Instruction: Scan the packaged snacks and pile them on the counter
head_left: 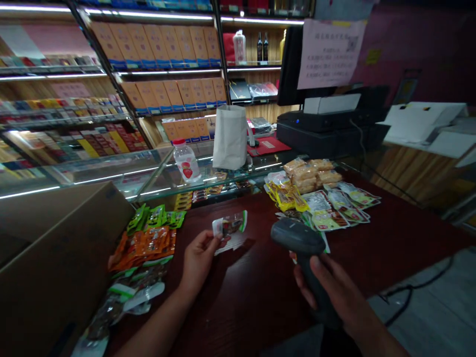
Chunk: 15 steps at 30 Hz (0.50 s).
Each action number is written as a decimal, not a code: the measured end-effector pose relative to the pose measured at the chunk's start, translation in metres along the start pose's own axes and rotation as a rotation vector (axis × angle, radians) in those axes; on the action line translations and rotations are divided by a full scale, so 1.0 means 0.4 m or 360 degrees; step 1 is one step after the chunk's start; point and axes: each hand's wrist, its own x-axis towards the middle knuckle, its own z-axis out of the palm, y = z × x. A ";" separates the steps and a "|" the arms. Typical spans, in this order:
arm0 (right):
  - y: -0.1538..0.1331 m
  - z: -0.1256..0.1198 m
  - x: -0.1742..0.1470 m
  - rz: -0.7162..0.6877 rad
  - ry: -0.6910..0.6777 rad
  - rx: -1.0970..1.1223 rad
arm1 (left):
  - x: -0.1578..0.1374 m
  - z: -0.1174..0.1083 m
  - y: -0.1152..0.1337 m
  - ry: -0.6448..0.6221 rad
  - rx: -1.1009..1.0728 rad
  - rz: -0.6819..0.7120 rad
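so, at the left edge of the frame a box (55,243) rises beside the tabletop (253,302), with clear packs (111,310), orange packs (147,245) and green packs (156,216) heaped along its side. the lowest clear packs overlap loosely, so a brush of the left forearm could slide them about. above, on the glass, stands a bottle (186,166). left of centre, the left hand (199,259) pinches one small pack (231,225) by its near end, thumb against fingers; with so little held, the pack could slip or swing. its shiny film might also throw glare and spoil a read. behind it a pale bag (230,139) stands upright on the glass. right of centre, the right hand (336,282) is wrapped round the handle of a scanner (297,237), head toward the upper left. a scrap of packaging shows by those fingers; i cannot tell if it is held. yellow packs (284,196), brown packs (312,173) and pale packs (347,206) lie just beyond, where a wide sweep of the scanner could knock them.
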 end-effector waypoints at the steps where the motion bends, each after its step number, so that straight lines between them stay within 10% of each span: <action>1: -0.009 -0.023 -0.001 -0.0038 0.0035 0.0042 | -0.001 0.005 0.001 0.0008 0.0014 0.0028; 15: -0.083 -0.242 -0.056 -0.0288 0.0352 0.0361 | -0.044 0.311 0.107 -0.0431 -0.0467 -0.0609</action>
